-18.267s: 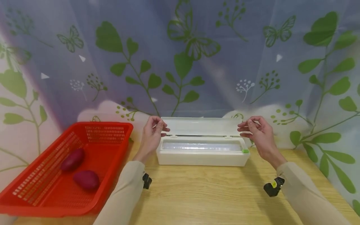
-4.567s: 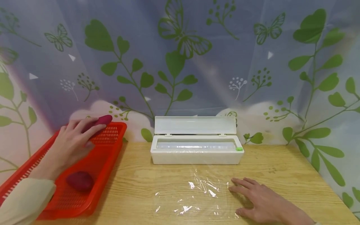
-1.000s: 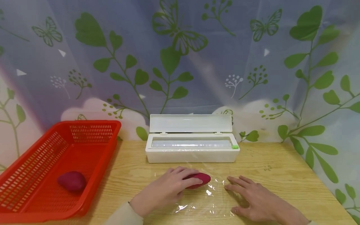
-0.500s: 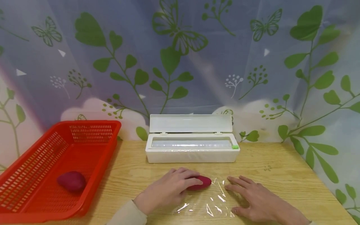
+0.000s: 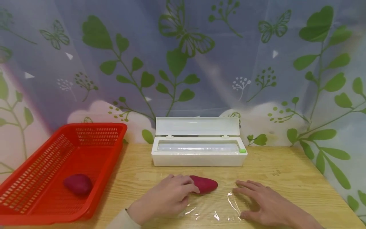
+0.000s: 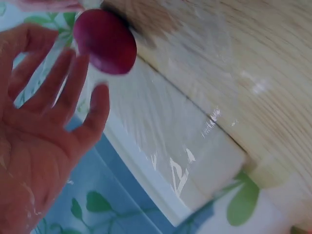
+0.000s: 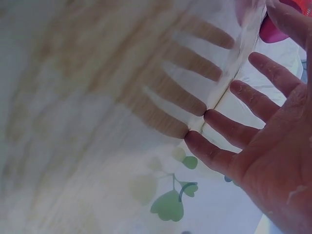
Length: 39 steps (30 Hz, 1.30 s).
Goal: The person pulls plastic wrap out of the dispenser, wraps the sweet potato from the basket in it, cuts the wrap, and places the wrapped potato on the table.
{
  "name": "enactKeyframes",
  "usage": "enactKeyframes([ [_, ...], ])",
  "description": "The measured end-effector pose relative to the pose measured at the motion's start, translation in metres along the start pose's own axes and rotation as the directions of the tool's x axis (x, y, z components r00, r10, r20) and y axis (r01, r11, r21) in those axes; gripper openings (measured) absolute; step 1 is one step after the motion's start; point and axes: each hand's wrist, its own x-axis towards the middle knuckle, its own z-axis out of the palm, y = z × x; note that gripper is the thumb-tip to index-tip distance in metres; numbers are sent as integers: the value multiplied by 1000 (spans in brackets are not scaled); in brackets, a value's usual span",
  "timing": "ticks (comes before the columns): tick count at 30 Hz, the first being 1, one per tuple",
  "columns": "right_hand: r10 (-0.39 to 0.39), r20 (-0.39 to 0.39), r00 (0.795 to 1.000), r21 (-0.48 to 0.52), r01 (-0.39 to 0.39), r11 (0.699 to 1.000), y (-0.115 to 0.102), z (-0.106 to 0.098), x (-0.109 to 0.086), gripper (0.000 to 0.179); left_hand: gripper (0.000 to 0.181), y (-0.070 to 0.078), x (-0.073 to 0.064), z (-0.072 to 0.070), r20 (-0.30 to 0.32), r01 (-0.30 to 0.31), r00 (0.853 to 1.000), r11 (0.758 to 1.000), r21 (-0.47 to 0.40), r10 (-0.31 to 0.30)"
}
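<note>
A purple sweet potato (image 5: 204,184) lies on clear cling film (image 5: 216,216) spread over the table. My left hand (image 5: 168,197) is at its left end, fingers loosely bent and fingertips right at its skin; in the left wrist view the sweet potato (image 6: 105,42) sits just beyond the relaxed fingers. My right hand (image 5: 266,202) rests with spread fingers at the film's right edge; in the right wrist view its fingertips touch the surface. Behind the hands stands a white cling film dispenser (image 5: 198,159), lid up, with the film roll (image 5: 197,147) inside.
To the left stands a red plastic basket (image 5: 107,165) with a second purple sweet potato (image 5: 78,184) in it. A patterned curtain (image 5: 137,92) hangs behind the wooden table (image 5: 274,159).
Film has come out over the table, and one sweet potato has moved from the basket onto it. In the last half second, my left hand's fingers have slid back left, baring more of it.
</note>
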Motion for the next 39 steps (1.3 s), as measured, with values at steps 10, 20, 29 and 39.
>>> enactKeyframes([
  [10, -49, -55, 997, -67, 46, 997, 3, 5, -5, 64, 24, -17, -50, -23, 472, 471, 817, 856, -214, -331],
  [20, -49, -38, 998, -93, 46, 995, 3, 5, -8, 72, 21, -28, -72, -18, 459, 471, 832, 834, -288, -312],
  [29, -74, -82, 994, -109, 65, 992, 3, 7, -11, 62, 13, -30, -78, -16, 405, 431, 862, 862, -266, -306],
  [39, -56, -99, 994, -84, 47, 995, 0, 8, -5, 62, 19, -29, -82, -23, 457, 488, 822, 835, -254, -341],
])
